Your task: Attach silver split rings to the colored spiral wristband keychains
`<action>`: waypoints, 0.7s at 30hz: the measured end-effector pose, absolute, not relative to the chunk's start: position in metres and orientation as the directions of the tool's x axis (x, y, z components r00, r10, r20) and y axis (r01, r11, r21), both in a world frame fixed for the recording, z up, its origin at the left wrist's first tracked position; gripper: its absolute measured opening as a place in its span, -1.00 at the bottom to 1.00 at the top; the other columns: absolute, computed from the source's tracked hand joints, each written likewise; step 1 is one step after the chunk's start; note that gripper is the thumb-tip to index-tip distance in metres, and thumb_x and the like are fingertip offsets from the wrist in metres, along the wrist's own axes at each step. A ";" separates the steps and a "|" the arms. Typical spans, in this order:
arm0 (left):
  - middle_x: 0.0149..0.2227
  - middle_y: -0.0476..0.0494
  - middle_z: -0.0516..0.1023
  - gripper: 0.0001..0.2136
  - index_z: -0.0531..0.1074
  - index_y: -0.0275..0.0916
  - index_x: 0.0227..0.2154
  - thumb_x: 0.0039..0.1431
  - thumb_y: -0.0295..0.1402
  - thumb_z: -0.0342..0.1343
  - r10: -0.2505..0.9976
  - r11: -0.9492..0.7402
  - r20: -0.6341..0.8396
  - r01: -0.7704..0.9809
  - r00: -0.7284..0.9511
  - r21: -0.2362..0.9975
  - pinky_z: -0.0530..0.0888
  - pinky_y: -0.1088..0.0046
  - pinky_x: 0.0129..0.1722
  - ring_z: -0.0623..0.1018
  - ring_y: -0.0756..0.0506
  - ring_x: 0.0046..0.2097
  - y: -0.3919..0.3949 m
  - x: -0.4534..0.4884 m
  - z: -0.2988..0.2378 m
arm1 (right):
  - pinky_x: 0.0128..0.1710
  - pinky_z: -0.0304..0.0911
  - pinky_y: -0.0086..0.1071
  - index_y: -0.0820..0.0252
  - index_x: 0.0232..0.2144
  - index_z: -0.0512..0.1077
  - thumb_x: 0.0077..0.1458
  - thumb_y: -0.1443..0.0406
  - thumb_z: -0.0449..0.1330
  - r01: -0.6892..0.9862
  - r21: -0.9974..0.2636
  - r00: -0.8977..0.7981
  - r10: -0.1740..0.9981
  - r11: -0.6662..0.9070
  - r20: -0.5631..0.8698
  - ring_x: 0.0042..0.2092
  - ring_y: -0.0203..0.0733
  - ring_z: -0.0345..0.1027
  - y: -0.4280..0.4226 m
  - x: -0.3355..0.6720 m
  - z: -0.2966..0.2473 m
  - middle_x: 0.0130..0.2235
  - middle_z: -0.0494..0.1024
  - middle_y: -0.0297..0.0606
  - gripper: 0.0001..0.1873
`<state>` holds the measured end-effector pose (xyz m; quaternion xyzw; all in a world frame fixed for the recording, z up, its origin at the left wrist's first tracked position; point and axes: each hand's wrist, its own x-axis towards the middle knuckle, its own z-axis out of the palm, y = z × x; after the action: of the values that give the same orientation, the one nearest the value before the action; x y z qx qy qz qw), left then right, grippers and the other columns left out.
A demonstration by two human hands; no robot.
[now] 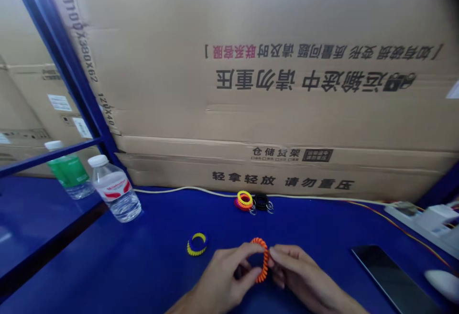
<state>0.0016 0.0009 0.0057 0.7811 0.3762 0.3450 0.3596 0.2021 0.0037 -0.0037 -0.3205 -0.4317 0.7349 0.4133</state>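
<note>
Low in the head view, my left hand point(229, 273) grips an orange spiral wrist coil point(264, 261) between thumb and fingers, holding it up on edge. Close against the coil's right side, my right hand point(296, 271) is closed in a pinch; whatever lies between its fingertips is hidden. To the left on the blue surface rests a yellow and blue spiral coil point(197, 244). Farther back, a yellow coil point(245, 200) lies on a reddish one, beside a black coil point(261, 201). Metal key rings point(270, 207) show next to these.
A clear water bottle point(116, 192) and a green-labelled bottle point(70, 173) stand at left, near a blue metal frame point(68, 60). Large cardboard point(172, 89) forms the back, with a pale cable point(186, 189) along its foot. At right are a phone point(390, 276), a white mouse point(442, 283) and a power strip point(412, 216).
</note>
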 end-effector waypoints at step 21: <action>-0.10 -0.12 0.57 -0.63 0.40 -0.13 0.01 0.11 -0.44 0.17 0.897 -0.275 0.141 0.279 0.418 0.920 0.49 0.60 -0.37 0.56 0.03 -0.45 0.001 0.001 0.006 | -0.50 -0.03 -0.42 0.27 -0.53 0.54 -0.04 0.12 0.35 -0.402 -0.892 -0.371 0.928 -0.205 -0.046 -0.46 -0.34 0.03 0.004 0.200 0.002 -0.49 0.30 -0.33 -0.70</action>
<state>0.0007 0.0008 0.0059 0.7173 0.4101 0.3503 0.4411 0.1997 0.0041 0.0025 -0.3102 -0.4233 0.7115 0.4673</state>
